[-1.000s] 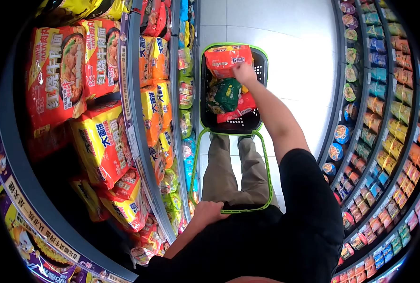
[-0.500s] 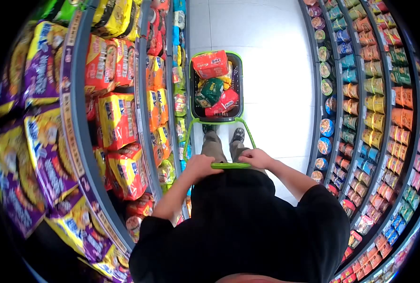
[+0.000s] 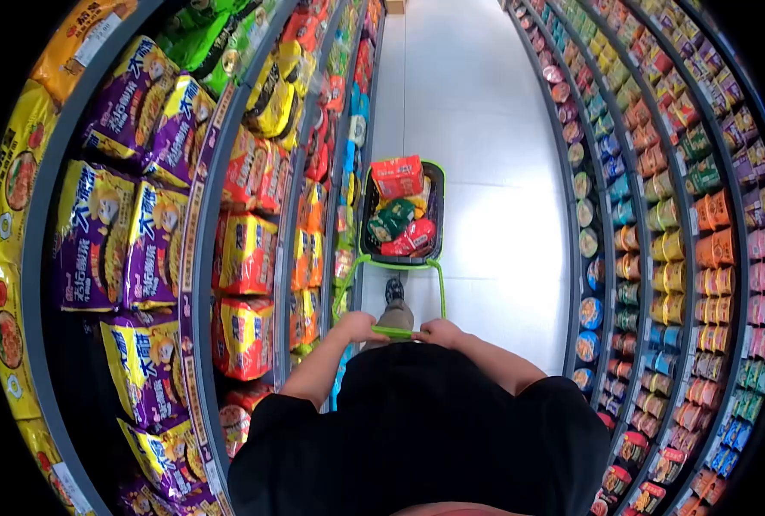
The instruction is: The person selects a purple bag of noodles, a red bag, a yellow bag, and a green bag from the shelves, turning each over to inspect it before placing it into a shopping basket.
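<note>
A black shopping basket [image 3: 435,206] with a green rim stands on the white aisle floor in front of me, holding a red noodle pack [image 3: 397,175], a green pack [image 3: 395,218] and other red packs. Its long green handle [image 3: 393,331] reaches back to my waist. My left hand [image 3: 356,326] and my right hand [image 3: 442,332] both grip the handle's crossbar, side by side. One shoe [image 3: 394,290] shows between the handle's arms.
Shelves of bagged instant noodles [image 3: 245,249] line the left side, close to the basket. Shelves of cup noodles [image 3: 649,258] line the right. The white floor [image 3: 477,103] runs ahead between them.
A second ago my right hand was laying the red pack in the basket; it then came back to the handle beside my left. The view has since risen, and different shelf sections show on the left.
</note>
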Demonstrator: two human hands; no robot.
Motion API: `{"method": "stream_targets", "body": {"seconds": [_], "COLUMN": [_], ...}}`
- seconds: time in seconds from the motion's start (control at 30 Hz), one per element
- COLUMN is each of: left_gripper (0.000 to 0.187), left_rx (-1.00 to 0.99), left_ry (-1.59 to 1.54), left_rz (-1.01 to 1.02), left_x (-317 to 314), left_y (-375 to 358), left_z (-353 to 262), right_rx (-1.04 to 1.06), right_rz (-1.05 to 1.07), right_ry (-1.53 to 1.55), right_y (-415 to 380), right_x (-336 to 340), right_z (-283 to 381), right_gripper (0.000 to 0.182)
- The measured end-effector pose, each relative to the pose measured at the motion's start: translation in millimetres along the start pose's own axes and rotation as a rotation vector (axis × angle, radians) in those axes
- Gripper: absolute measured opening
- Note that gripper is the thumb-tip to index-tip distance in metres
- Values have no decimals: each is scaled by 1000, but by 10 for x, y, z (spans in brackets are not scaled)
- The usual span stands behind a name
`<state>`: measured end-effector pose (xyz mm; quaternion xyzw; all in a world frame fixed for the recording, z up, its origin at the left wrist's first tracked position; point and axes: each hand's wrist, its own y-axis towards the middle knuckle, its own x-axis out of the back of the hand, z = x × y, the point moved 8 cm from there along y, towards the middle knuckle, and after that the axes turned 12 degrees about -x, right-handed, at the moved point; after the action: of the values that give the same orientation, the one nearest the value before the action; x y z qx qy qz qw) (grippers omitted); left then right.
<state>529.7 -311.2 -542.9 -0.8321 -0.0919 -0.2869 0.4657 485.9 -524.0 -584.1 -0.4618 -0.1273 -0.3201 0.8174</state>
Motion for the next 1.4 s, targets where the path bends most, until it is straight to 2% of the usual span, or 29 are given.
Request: {"method": "stream_targets", "body": {"seconds": [0.07, 0.17, 0.33, 0.4, 0.5, 0.63, 0.7, 0.73, 0.83, 0.9, 0.93, 1.0, 1.03, 1.1, 1.17, 1.23, 1.27, 1.37, 1.4], "left_gripper": [75, 71, 66, 70, 77, 82, 83, 83, 74, 60, 60, 47, 47, 42, 42, 42, 43, 53, 58], "left_rx": [-19, -18, -61, -138, -150, -142, -100, -106, -118, -145, -134, -91, -86, -48, -58, -69, -65, -85, -45], "left_ry": [9, -59, -87, -74, -25, 44, -53, -49, -7, -8, -8, -55, -60, 5, 34, 52, 5, -58, -33], "left_rz": [-34, -139, -255, -200, -102, -91, -70, -76, -83, -118, -120, -142, -146, -229, -227, -214, -257, -357, -377], "left_x": [6, 89, 624, 776, 1226, 1779, 1974, 2128, 2401, 2428, 2546, 2741, 2987, 3636, 4019, 4339, 4588, 5172, 5368], "left_y": [170, 320, 725, 924, 1110, 1439, 1667, 1794, 2129, 2532, 2675, 2875, 2931, 2979, 3293, 3475, 3458, 3572, 3597], "left_z": [175, 367, 862, 970, 1038, 1113, 1157, 1147, 1225, 1533, 1689, 1825, 1758, 1632, 1632, 1573, 1466, 1421, 1488], "right_rx": [-60, -66, -70, -88, -122, -216, -241, -220, -221, -195, -123, -18, -14, -140, -117, -142, -147, -168, -219], "right_rz": [69, 54, -23, -22, -79, -125, -260, -250, -200, -183, -213, -288, -284, -231, -211, -278, -261, -394, -365], "right_ry": [19, -84, -141, -166, -277, -90, -105, -22, 48, 75, 109, 161, 157, 132, 133, 217, 213, 298, 320], "right_y": [153, 393, 918, 1087, 1349, 1458, 1545, 1613, 1964, 2224, 2406, 2554, 2668, 2875, 3032, 3116, 3158, 3346, 3451], "right_x": [107, 357, 947, 1127, 1444, 1951, 2303, 2456, 2744, 2995, 3138, 3565, 3851, 4273, 4653, 4968, 5056, 5644, 5774], "right_z": [-9, 47, 90, 146, 168, 199, 118, 68, -189, -254, -283, -269, -279, -425, -528, -669, -701, -766, -779], "right_gripper": [64, 58, 55, 54, 52, 52, 53, 53, 51, 50, 49, 47, 47, 50, 52, 52, 52, 54, 55]}}
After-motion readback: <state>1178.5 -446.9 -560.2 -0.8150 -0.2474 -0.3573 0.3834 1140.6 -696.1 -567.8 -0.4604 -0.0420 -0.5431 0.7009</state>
